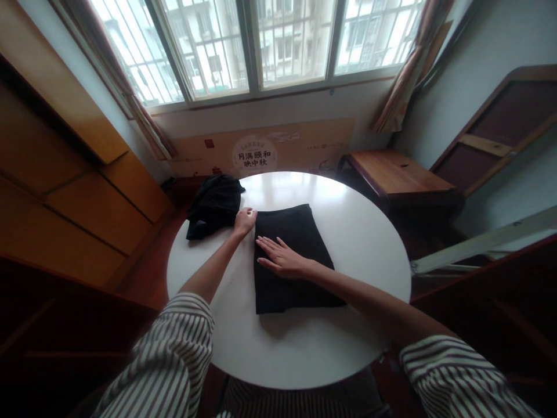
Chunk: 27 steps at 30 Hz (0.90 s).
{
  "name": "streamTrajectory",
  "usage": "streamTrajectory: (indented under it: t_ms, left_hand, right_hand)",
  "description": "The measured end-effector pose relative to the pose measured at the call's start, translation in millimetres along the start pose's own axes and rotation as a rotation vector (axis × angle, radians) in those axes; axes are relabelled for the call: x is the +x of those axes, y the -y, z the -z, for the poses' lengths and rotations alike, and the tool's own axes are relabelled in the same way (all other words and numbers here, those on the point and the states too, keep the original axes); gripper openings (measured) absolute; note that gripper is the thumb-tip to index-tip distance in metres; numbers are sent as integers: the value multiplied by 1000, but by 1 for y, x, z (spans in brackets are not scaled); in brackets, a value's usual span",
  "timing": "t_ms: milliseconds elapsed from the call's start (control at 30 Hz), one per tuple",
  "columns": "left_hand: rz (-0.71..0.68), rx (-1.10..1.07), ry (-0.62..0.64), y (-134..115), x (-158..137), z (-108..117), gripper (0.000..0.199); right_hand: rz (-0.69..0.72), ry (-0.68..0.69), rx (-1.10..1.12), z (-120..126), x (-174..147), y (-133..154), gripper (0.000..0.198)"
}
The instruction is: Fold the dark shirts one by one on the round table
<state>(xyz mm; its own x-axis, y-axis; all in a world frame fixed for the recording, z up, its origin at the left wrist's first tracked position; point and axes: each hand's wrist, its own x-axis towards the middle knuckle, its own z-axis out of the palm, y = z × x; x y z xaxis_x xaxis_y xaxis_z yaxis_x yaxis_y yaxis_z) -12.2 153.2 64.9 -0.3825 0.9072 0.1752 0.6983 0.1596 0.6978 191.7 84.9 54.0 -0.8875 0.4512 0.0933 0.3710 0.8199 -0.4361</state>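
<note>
A folded black garment point(300, 232) lies flat on the round white table point(365, 244); its exact kind does not show. At its far left corner my left hand point(246, 221) is closed, with the fingers pinching the edge of the cloth. My right hand point(281, 258) rests palm down on the garment's left half, fingers stretched out and pointing left. Just left of my left hand, a crumpled pile of black clothing point(215, 200) sits at the table's far left rim and hangs slightly over it.
Beyond the table, a low wooden stool or side table point(398, 171) stands at the right by the wall. Wooden cabinets point(87, 215) line the left side. A printed cardboard panel point(300, 142) leans below the barred window point(291, 40). A pale metal bar point(478, 244) runs close to the table's right edge.
</note>
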Motion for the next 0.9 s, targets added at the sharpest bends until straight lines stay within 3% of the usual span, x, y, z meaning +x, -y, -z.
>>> streamTrajectory:
  t_ms: [67,133,200,267,367,533,633,700,767,833,900]
  left_hand:
    - [-108,27,-22,-9,-18,2,34]
    - [-318,63,12,-17,-43,4,33]
    - [-564,126,137,-21,-72,4,36]
    - [-686,234,301,-19,-95,4,40]
    - [-632,434,440,-11,-106,3,51]
    - [-502,541,469,-10,-90,4,55]
    - [-515,516,430,-16,-97,9,50]
    - [-513,434,363,-15,-110,13,49]
    - [-449,329,290,-8,-123,19,54]
    - [-300,232,248,1,-133,24,63]
    - [-127,132,244,9,-137,28,70]
  right_hand:
    - [-60,-38,-2,9,-15,-3,64]
    - [-107,-71,-48,13,-37,-6,60]
    - [-106,-85,-110,12,-63,-7,58]
    - [-62,-85,-154,5,-90,-3,55]
    - [-30,-87,-172,-6,-122,8,59]
    - [-70,-100,-124,-9,-146,28,74]
    - [-88,-99,-11,4,-149,31,68]
    - [-143,-206,120,18,-145,25,55]
    - [-242,-409,234,37,-133,12,47]
    - [-357,-580,322,57,-113,-6,38]
    - [-472,-628,411,77,-85,-28,30]
